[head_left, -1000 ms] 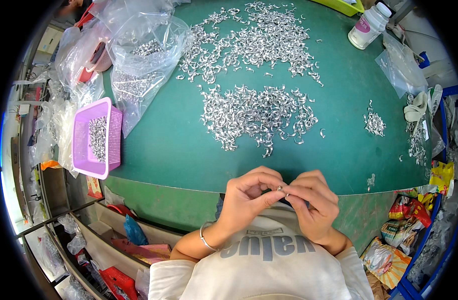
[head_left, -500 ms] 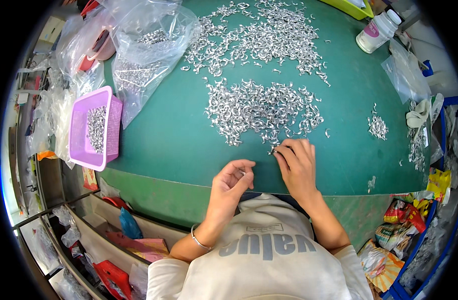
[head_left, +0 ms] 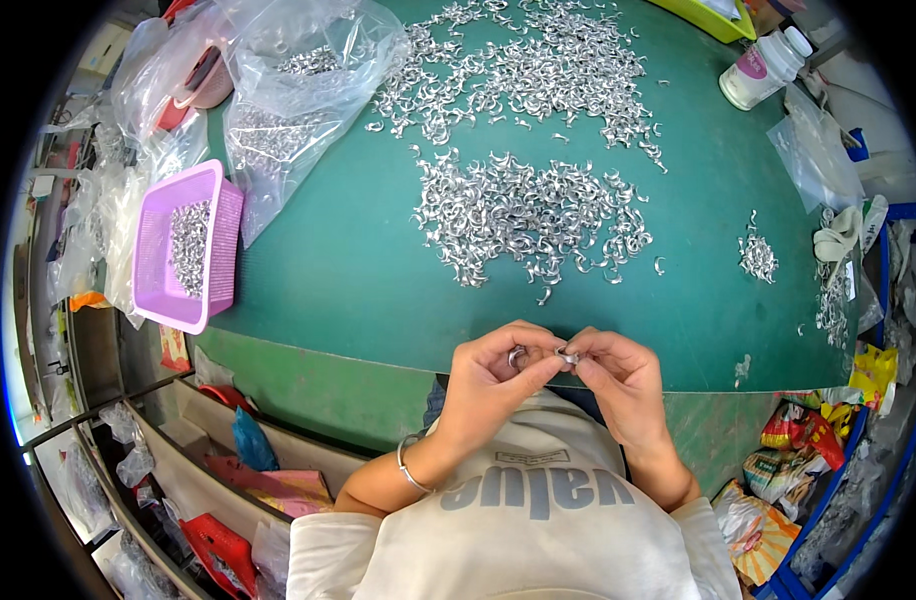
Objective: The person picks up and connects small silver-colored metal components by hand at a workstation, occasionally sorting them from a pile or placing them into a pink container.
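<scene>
both hands (head_left: 563, 385) pinch small silver pieces (head_left: 566, 356) together above the green table (head_left: 348, 260).

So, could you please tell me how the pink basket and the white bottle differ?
The pink basket sits at the table's left edge, while the white bottle stands far right. The basket is open, rectangular and holds small silver metal pieces; the bottle is round and capped, its contents hidden. The basket looks larger than the bottle. Both rest on the green table.

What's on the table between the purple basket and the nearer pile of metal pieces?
Bare green table lies between purple basket and pile, in the head view.
</scene>
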Demonstrator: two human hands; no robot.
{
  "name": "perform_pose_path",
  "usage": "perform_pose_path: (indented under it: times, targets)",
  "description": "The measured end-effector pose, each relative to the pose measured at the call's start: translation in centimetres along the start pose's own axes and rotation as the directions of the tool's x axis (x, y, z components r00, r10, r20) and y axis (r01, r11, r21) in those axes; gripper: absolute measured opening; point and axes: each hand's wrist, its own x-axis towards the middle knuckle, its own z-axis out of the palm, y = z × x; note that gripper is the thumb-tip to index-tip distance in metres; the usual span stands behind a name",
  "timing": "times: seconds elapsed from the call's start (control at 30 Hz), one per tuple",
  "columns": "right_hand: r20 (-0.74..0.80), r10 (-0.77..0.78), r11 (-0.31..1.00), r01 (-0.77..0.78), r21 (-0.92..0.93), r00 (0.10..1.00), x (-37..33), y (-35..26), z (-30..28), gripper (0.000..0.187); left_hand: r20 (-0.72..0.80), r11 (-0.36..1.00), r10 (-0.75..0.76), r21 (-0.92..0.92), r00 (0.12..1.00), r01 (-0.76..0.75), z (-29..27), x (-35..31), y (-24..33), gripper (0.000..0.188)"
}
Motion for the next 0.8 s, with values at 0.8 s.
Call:
perform_pose_path:
  times: [0.8]
  targets:
    - [-0.259,-0.093,0.949,0.006,-0.317,0.961,3.3,3.8,1.6,0.007,-0.166,0.987,-0.098,-0.142,0.981,0.075,-3.6,-0.8,-0.4,0.018]
